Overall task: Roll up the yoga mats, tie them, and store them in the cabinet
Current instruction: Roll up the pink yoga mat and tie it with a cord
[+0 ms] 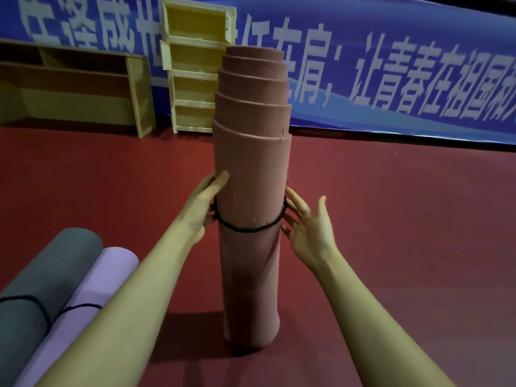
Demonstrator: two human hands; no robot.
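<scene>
Pink rolled yoga mat [251,208] stood upright, gripped by left hand [205,203]; black cord [248,228] looped just below thumb. Right hand [307,222] fingers spread, released, fingertips touching cord.

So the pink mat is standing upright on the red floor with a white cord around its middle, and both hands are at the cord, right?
Not quite: the cord is black, not white, as the head view shows. The rest holds: the pink mat stands upright on the red floor, with the left hand and right hand at the cord.
</scene>
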